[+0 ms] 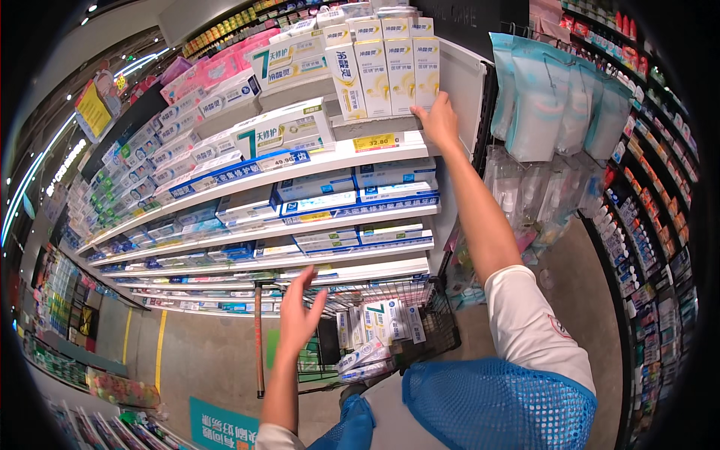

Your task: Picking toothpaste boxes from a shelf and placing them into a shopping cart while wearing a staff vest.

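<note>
My right hand (pixel 439 121) reaches up to the top shelf, its fingers against the lower right corner of a row of upright white-and-yellow toothpaste boxes (pixel 401 79). These stand on a grey riser block (pixel 374 126). My left hand (pixel 302 318) is lower, held in front of the lower shelves with fingers apart and nothing in it. Left of the riser is a large white box bearing a green 7 (pixel 281 129). Below, a black wire shopping cart (pixel 444 320) holds more toothpaste boxes (pixel 382 323), some upright, some lying flat.
Lower shelves (pixel 388 215) carry blue-and-white boxes. A white side panel (pixel 464 90) ends the shelf on the right, with pale blue pouches (pixel 540 101) hanging beyond it. The cart's handle (pixel 259 337) stands left of my left hand. Another stocked shelf (pixel 647 253) curves along the far right.
</note>
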A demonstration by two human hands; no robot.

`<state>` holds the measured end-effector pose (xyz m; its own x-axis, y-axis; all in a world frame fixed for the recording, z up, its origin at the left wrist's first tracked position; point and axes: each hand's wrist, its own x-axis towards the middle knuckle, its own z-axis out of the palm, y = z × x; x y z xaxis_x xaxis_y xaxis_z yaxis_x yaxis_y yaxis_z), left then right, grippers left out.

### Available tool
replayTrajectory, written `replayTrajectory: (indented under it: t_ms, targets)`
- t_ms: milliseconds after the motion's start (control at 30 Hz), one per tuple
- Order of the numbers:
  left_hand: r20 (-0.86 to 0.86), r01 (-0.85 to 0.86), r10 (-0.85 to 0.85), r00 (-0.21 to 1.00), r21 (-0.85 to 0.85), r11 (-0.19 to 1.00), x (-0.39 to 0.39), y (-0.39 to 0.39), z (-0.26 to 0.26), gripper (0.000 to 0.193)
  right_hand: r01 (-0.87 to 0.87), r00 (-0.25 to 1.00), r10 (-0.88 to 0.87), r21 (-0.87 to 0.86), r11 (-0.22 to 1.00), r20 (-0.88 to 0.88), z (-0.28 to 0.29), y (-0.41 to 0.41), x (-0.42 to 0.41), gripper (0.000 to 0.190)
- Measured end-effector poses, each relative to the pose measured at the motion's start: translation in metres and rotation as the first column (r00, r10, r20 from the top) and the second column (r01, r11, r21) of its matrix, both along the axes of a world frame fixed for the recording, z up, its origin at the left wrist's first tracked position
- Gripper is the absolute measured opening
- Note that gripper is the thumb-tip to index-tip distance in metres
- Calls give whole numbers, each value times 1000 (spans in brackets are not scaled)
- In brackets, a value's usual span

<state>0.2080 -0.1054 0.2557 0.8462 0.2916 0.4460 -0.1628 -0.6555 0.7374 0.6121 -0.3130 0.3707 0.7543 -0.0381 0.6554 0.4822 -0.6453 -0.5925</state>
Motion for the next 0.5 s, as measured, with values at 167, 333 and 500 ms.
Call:
replayTrajectory:
  t_ms: [167,333,500]
  targets:
    - [197,124,-146,969,122,985,122,-11,74,52,-9,1000,9,5,1000,10,-4,1,1,63]
    - [255,63,-120,959,221,973,222,-19,104,75,-29,999,30,35,999,-31,-5,1,5,63]
    - [365,-62,-16,931,202,977,304,-14,112,90,-57,996,60,40,998,-70,-1,1,4,69]
